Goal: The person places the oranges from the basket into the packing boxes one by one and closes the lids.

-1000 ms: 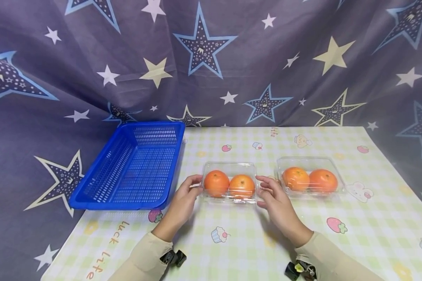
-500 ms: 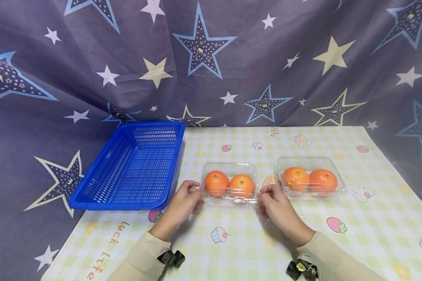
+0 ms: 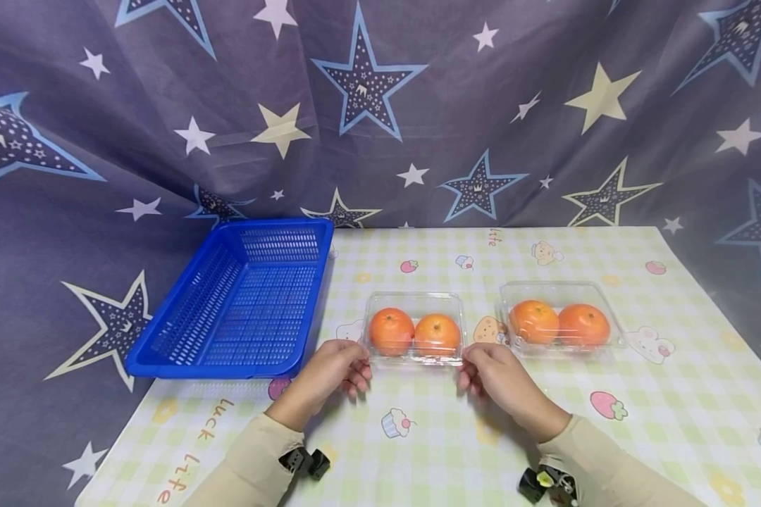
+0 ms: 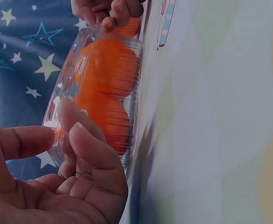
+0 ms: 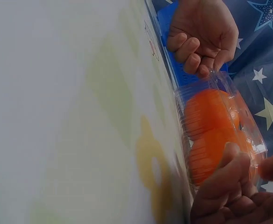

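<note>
Cloth on the surface (image 3: 418, 465) reads "luck life" at near left; "life" repeats at far edge. Left hand (image 3: 330, 373) and right hand (image 3: 497, 377) pinch, with curled fingers, the near corners of a clear clamshell box (image 3: 414, 329) holding two oranges, mid-surface. Second box of oranges (image 3: 559, 320) just right. Blue basket (image 3: 244, 299) left, apart.

a box (image 3: 415, 328) sits mid-table (image 3: 672, 422) with two oranges (image 3: 391, 331) inside; a second box (image 3: 559, 322) lies to its right, a basket (image 3: 241, 299) to its left.
</note>
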A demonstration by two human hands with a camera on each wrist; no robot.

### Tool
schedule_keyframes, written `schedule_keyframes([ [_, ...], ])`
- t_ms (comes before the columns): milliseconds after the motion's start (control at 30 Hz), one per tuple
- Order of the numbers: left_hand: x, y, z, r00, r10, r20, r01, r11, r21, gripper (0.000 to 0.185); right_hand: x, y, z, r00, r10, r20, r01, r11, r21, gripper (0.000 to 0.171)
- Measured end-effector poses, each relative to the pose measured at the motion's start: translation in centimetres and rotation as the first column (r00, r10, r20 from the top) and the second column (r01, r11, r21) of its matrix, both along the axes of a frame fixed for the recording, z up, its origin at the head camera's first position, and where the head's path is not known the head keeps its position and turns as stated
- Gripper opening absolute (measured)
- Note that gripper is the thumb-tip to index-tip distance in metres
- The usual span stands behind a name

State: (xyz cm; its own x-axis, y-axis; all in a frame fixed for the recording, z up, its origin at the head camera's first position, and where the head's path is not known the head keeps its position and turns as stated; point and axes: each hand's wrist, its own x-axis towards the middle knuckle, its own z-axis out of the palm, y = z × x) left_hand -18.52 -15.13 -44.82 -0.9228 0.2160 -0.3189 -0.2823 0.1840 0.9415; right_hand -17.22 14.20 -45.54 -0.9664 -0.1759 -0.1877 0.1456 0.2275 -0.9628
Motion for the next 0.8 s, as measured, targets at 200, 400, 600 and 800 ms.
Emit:
schedule_keyframes([
  [200,-0.19,-0.10,0.10,1.000,-0.011,0.003,0.011,1.000,0.002,0.029,-0.04,-0.02,0.18,1.000,-0.014,0.012,0.014,1.000,0.011,0.027],
  [400,-0.33,-0.16,0.05,1.000,-0.015,0.004,0.015,1.000,0.009,0.030,-0.17,-0.13,0.41,1.000,-0.016,0.013,0.016,1.000,0.009,0.025],
  [600,-0.34,-0.23,-0.09,1.000,-0.014,0.006,0.014,1.000,0.000,0.030,-0.18,-0.15,0.44,1.000,-0.004,0.020,0.004,1.000,0.000,0.024],
  [800,-0.32,-0.21,-0.16,1.000,-0.011,0.006,0.011,1.000,-0.002,0.029,-0.19,-0.01,0.36,1.000,0.005,0.025,-0.005,1.000,-0.013,0.024],
])
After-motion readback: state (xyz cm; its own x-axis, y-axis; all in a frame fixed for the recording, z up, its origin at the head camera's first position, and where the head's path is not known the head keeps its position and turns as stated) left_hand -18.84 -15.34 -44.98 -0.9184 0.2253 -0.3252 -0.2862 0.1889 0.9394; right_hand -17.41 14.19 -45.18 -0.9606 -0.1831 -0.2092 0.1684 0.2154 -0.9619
